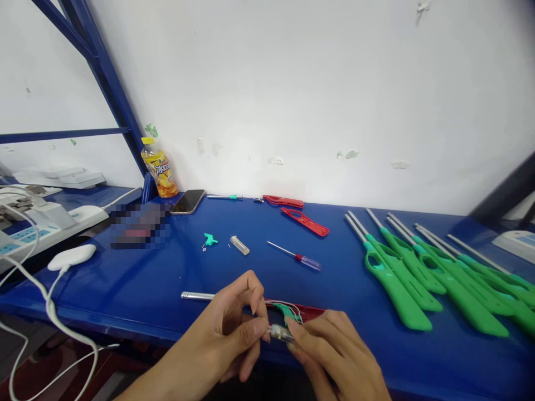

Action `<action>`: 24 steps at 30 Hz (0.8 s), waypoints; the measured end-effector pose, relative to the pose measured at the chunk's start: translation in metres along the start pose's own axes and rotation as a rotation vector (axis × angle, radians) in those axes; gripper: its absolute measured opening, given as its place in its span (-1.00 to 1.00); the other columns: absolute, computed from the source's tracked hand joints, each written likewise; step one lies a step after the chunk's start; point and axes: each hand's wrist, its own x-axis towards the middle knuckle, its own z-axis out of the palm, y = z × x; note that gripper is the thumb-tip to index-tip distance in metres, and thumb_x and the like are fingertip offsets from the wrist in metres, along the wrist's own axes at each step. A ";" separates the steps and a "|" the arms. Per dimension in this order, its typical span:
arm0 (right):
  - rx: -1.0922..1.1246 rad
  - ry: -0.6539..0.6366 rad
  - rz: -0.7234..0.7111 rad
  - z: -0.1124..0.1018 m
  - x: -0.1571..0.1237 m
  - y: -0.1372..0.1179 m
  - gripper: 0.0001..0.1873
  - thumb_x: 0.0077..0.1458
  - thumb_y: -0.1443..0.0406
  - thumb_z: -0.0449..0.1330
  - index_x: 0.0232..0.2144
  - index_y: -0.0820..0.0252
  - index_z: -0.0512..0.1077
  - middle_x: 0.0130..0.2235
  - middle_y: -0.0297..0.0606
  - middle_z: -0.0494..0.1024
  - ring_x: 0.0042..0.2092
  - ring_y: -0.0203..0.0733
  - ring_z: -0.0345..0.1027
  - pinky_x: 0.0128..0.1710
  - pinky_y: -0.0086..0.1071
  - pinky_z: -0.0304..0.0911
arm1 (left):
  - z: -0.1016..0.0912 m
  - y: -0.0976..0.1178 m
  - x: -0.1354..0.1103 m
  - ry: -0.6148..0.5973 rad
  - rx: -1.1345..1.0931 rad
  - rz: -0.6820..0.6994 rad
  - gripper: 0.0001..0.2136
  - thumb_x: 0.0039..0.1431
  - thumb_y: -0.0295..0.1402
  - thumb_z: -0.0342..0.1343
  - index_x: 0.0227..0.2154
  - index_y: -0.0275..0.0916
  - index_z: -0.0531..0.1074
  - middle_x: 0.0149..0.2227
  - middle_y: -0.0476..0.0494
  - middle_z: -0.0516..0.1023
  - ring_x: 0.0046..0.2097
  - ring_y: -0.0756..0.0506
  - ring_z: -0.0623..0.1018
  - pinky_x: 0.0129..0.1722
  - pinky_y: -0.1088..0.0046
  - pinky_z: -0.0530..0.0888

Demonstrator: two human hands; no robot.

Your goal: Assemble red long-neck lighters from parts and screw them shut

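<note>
My left hand (228,328) and my right hand (330,348) meet at the front edge of the blue table (137,289). Both pinch a small clear gas tank (281,333) between their fingertips. Behind it lies an opened red lighter shell (307,312) with a green trigger part (286,312), thin wires and a metal tube (196,296) pointing left. Farther back lie a small screwdriver (295,256), a loose clear tank (239,245) and a small green piece (209,240).
Several green long-nosed lighters (418,273) lie in a row at the right. Red shell halves (304,221), a phone (188,201) and a yellow drink bottle (159,168) sit near the wall. White cables and power strips (37,234) are at the left.
</note>
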 end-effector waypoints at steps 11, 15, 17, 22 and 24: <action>-0.158 -0.017 -0.145 -0.002 0.009 0.000 -0.70 0.34 0.50 0.15 0.04 0.20 0.51 -0.41 -0.38 0.61 -0.45 -0.29 0.35 -0.40 -0.31 0.24 | -0.004 -0.001 0.000 -0.050 -0.020 -0.031 -0.63 0.41 -0.13 0.21 -0.32 -0.13 0.12 -0.40 0.16 0.34 -0.62 0.19 0.13 -0.70 0.71 0.03; -0.193 -0.028 -0.163 -0.002 0.010 -0.001 -0.74 0.36 0.50 0.12 -0.08 0.19 0.55 -0.42 -0.38 0.60 -0.46 -0.29 0.35 -0.39 -0.31 0.23 | -0.005 -0.002 0.001 -0.075 -0.022 -0.041 -0.65 0.44 -0.16 0.18 -0.33 -0.12 0.12 -0.57 0.24 0.29 -0.67 0.17 0.05 -0.73 0.72 0.02; -0.190 -0.028 -0.157 -0.002 0.009 0.000 -0.73 0.36 0.49 0.11 -0.05 0.18 0.55 -0.42 -0.37 0.62 -0.45 -0.28 0.36 -0.39 -0.31 0.24 | -0.005 -0.003 0.001 -0.079 -0.022 -0.046 -0.65 0.45 -0.17 0.17 -0.35 -0.12 0.11 -0.61 0.26 0.24 -0.69 0.17 0.00 -0.74 0.71 0.00; -0.129 -0.032 -0.093 0.001 0.007 0.001 -0.74 0.37 0.45 0.13 -0.06 0.11 0.58 -0.41 -0.38 0.64 -0.44 -0.29 0.38 -0.36 -0.34 0.27 | -0.007 -0.005 0.002 -0.069 -0.033 -0.040 -0.60 0.40 -0.15 0.22 -0.38 -0.13 0.10 -0.59 0.24 0.22 -0.68 0.18 -0.01 -0.74 0.69 -0.05; -0.143 -0.030 -0.096 0.002 0.007 0.001 -0.73 0.38 0.46 0.11 -0.13 0.12 0.59 -0.42 -0.39 0.63 -0.45 -0.29 0.35 -0.38 -0.34 0.25 | -0.008 -0.006 0.003 -0.060 -0.045 -0.054 -0.58 0.39 -0.14 0.23 -0.40 -0.13 0.09 -0.54 0.20 0.26 -0.68 0.19 0.03 -0.75 0.69 -0.05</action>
